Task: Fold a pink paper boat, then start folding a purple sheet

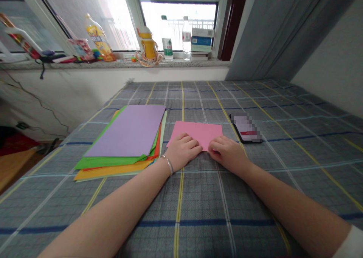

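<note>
- Curled, my left hand and right hand touch the near edge of the pink paper; from my distant head view I can't tell whether either pinches it.
- It lies on the plaid cloth, between a paper stack and a phone.
- Beyond, I see a blue box on the sill.

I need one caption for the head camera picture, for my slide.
Left hand and right hand on a pink sheet, between stacked coloured paper and a phone.
</note>
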Motion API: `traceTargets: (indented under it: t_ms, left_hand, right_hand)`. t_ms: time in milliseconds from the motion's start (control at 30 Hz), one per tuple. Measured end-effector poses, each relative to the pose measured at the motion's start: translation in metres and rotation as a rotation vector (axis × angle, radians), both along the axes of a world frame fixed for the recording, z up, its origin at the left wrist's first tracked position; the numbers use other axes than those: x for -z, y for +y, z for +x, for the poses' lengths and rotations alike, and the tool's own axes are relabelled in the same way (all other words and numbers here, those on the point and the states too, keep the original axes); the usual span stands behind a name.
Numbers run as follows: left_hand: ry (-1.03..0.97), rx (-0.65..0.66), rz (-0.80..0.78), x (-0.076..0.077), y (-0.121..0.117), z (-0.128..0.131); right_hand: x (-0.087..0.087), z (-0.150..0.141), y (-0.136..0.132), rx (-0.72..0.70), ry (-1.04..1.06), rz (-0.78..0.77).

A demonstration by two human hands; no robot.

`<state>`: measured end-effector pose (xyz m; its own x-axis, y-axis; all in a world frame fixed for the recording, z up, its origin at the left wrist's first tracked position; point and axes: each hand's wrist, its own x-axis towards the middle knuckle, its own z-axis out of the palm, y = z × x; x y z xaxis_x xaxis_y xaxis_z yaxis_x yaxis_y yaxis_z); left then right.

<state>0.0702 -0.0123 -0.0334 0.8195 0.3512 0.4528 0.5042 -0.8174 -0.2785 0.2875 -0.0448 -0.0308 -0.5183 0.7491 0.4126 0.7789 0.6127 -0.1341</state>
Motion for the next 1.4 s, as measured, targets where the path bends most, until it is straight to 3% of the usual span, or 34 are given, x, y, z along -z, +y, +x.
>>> traceTargets:
  t_ms: [833, 1233, 1400]
  left_hand:
    - [-0.127, -0.076, -0.169, -0.007, 0.001, -0.019]
    - [0.007, -0.097, -0.030, -0.026, 0.000, -0.036]
    - [-0.014, -0.098, -0.043, -0.028, 0.003, -0.046]
  right_hand:
    - [-0.007, 0.032, 0.004, 0.000, 0.127, -0.081]
    - [-0.004, 0.045, 0.011, -0.004, 0.180, -0.180]
    - [-0.003, 0.046, 0.010, 0.021, 0.156, -0.228]
